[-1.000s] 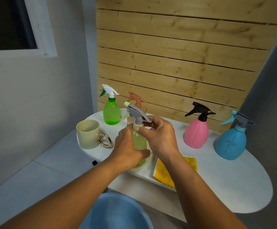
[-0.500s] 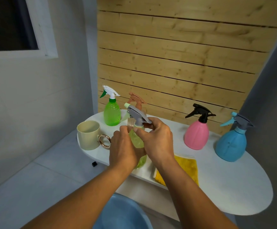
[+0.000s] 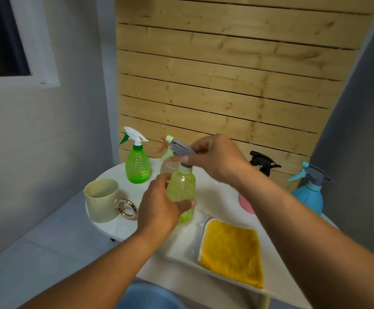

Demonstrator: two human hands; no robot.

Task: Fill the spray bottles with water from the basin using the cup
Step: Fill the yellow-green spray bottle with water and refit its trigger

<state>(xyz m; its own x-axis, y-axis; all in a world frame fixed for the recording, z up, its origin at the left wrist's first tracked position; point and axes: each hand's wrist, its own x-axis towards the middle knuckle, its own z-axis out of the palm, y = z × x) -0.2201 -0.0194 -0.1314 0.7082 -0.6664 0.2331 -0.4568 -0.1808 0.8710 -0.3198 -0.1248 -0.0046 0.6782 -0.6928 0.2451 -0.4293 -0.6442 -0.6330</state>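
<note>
— Grip check, left hand (image 3: 159, 210): what's it on?

— Wrapped round the belly of the yellow-green bottle (image 3: 181, 192), thumb across the front. Bottle upright, base at the table (image 3: 221, 190) near the front edge; can't tell if it is touching.

— Right hand (image 3: 215, 159)?

— Pinching the grey sprayer (image 3: 181, 149) on that bottle's neck, fingers curled over the back of the head, thumb at the collar. Nozzle points left.

— Cup?

— Cream cup (image 3: 102, 200), left end of the table, gold ring handle toward me. Standing upright, apart from my left hand.

— Basin?

— Blue basin (image 3: 150, 297) below the table edge, only a slice of it at the bottom of view. Water not visible from here.

— Other bottles?

— Green bottle (image 3: 137, 162) behind the cup, white trigger. Clear bottle (image 3: 169, 166) with a brown trigger directly behind the one I hold, mostly hidden. Pink bottle (image 3: 246, 204) with a black trigger behind my right forearm. Blue bottle (image 3: 308, 195) far right.

— Anything else?

— Yellow cloth (image 3: 233, 250), flat on the table's near side, right of the held bottle.
</note>
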